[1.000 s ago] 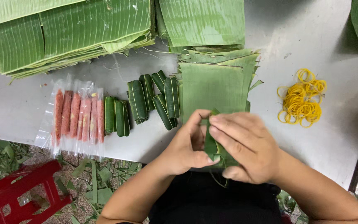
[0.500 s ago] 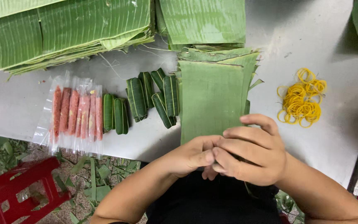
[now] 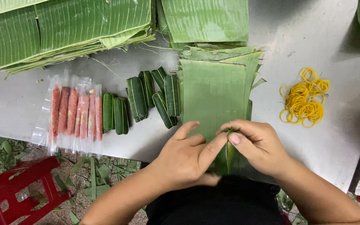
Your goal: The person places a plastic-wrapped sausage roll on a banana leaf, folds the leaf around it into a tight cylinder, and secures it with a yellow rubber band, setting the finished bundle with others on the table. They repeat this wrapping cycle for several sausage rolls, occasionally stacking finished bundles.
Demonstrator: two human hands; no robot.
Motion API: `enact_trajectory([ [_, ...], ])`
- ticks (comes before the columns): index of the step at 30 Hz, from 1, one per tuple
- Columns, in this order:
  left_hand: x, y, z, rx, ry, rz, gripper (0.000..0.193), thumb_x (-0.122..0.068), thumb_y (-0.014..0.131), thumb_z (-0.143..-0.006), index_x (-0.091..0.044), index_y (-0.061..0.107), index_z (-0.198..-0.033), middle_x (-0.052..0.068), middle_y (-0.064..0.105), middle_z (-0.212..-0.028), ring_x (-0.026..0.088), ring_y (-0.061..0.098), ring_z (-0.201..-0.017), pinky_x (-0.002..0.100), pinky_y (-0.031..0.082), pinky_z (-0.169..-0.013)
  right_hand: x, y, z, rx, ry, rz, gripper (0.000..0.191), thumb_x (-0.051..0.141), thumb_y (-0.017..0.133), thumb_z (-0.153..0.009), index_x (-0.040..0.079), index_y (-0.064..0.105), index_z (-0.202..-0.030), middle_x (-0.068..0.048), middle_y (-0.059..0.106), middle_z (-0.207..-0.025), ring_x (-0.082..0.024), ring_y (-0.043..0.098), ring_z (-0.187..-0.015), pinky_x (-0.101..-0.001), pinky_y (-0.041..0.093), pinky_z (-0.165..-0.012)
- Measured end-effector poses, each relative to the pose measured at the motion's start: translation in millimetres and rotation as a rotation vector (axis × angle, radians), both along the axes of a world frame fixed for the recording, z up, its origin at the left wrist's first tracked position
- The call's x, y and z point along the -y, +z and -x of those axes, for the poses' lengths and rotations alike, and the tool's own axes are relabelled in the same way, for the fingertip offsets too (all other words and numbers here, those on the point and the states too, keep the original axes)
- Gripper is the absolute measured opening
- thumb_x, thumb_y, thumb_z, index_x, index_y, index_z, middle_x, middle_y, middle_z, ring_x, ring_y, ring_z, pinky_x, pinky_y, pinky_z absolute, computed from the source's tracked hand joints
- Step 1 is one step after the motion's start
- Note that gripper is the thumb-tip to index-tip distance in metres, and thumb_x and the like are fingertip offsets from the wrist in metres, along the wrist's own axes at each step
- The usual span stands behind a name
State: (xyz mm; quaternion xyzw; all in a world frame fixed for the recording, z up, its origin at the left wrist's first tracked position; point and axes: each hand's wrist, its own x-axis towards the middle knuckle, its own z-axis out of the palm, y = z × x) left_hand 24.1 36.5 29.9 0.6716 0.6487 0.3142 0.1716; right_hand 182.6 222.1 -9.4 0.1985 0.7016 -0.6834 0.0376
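The leaf roll (image 3: 226, 156) sits upright between our two hands at the near edge of the table (image 3: 346, 137), its top poking out above the fingers. Our left hand (image 3: 186, 160) is closed on its left side, index finger laid across the front, thumb stretched up and away. Our right hand (image 3: 257, 146) is closed on the right side, fingertips pinching the folded top of the leaf.

Just beyond our hands, and partly under them, lies a stack of cut leaves (image 3: 213, 89), flat and pale green. To the left of our left hand, a little farther out, we see a cluster of finished green rolls (image 3: 153, 96) lying side by side, and further left a clear packet of pink sausages (image 3: 75, 111). To the right of our right hand, well apart, is a heap of yellow rubber bands (image 3: 306, 102).

Farthest out, beyond everything, big piles of leaves (image 3: 71, 29) cover the back of the table. Below our left arm, on the littered ground, stands a red stool (image 3: 19, 191).
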Motion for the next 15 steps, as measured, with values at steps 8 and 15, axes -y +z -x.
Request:
enact_trajectory([
  [8,1,-20,-8,-0.096,0.071,-0.14,0.099,-0.034,0.088,-0.07,0.004,0.046,-0.151,0.005,0.07,-0.107,0.024,0.068,-0.104,0.057,0.032,-0.122,1,-10,-13,-0.065,-0.206,0.669,0.009,0.001,0.068,-0.103,-0.003,0.064,-0.11,-0.013,0.068,-0.109,-0.019,0.064,-0.102,-0.0365,0.052,-0.091],
  [15,-15,-35,-19,0.011,0.227,-0.213,0.089,-0.05,0.092,-0.071,-0.004,0.052,-0.136,0.01,0.068,-0.12,0.026,0.067,-0.117,0.06,0.028,-0.127,2,5,-9,-0.177,-0.144,-0.362,0.018,0.013,0.058,-0.102,0.003,0.072,-0.106,-0.009,0.075,-0.114,-0.019,0.071,-0.101,-0.0313,0.054,-0.09],
])
